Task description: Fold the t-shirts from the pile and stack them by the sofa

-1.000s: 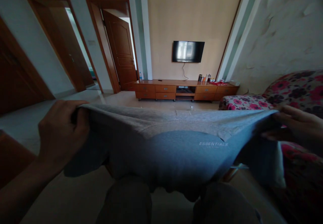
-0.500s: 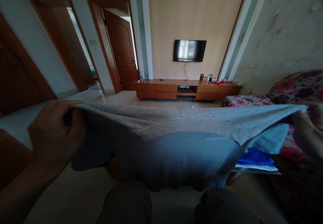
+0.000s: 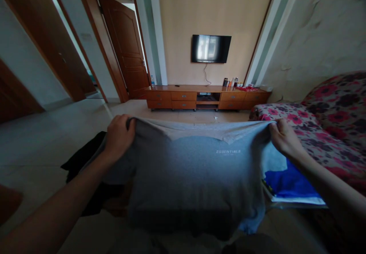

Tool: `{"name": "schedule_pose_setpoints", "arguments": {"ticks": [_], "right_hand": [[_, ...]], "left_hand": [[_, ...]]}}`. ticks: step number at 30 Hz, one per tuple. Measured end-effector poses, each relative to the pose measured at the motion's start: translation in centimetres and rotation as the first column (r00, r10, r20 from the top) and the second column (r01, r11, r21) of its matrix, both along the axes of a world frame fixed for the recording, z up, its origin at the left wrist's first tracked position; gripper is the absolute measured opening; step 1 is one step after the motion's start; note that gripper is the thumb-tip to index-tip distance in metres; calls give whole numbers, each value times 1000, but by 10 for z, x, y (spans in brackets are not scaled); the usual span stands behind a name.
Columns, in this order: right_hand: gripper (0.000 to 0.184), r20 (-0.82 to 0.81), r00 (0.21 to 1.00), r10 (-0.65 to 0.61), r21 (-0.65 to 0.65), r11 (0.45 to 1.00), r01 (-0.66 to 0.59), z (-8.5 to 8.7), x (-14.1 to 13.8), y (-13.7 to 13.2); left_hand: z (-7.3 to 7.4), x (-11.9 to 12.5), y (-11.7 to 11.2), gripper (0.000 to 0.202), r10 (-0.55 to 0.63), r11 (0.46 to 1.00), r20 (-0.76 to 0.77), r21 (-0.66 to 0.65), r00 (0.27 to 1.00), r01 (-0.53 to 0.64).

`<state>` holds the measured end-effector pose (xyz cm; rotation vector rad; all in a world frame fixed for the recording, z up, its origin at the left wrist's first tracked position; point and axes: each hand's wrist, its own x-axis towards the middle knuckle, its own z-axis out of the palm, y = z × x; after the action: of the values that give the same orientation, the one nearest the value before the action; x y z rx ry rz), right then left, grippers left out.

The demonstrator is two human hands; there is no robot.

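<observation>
I hold a grey T-shirt (image 3: 194,174) with small white "ESSENTIALS" lettering stretched out in front of me. My left hand (image 3: 119,135) is closed round its left shoulder. The right shoulder is pinched in my right hand (image 3: 281,137). The shirt hangs down from both hands and hides what is under its middle. My arms are stretched forward.
A dark garment (image 3: 85,162) lies to the left under the shirt. Blue and white folded clothes (image 3: 288,183) lie at the right beside a flowered sofa (image 3: 328,124). A long wooden TV cabinet (image 3: 206,97) and a wall TV (image 3: 211,48) stand at the far wall. Wooden doors (image 3: 126,44) are at left.
Both hands have moved forward and closer together, away from me, carrying the shirt lower. The camera has tilted down and shifted left; the dark garment and more blue cloth now show.
</observation>
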<state>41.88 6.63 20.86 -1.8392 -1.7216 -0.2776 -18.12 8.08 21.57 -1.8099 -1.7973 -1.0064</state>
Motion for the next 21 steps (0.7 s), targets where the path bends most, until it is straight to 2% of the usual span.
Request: {"name": "schedule_pose_setpoints", "arguments": {"ticks": [5, 8, 11, 14, 17, 19, 21], "right_hand": [[39, -47, 996, -80, -96, 992, 75, -58, -19, 81], [40, -40, 993, -109, -132, 986, 102, -97, -26, 120], [42, -61, 978, -202, -192, 963, 187, -136, -28, 151], [47, -57, 961, -271, -281, 928, 245, -171, -29, 171], [48, 11, 954, -300, -353, 891, 284, -199, -33, 179], [45, 116, 955, -274, -296, 908, 297, -211, -40, 177], [41, 241, 963, -124, -217, 960, 178, -216, -50, 170]], "left_hand": [[-73, 10, 90, 27, 0, 988, 46, -157, 999, 7], [-115, 14, 132, 31, -15, 970, 72, -242, 997, 32], [-153, 18, 165, 32, -3, 946, 68, -323, 998, 25], [-189, 24, 189, 33, 12, 928, 63, -373, 998, 13], [-221, 31, 201, 34, 42, 902, 44, -432, 998, -19], [-237, 37, 203, 39, 46, 905, -11, -423, 999, -46], [-246, 43, 200, 43, 6, 927, -75, -372, 997, -33]]}}
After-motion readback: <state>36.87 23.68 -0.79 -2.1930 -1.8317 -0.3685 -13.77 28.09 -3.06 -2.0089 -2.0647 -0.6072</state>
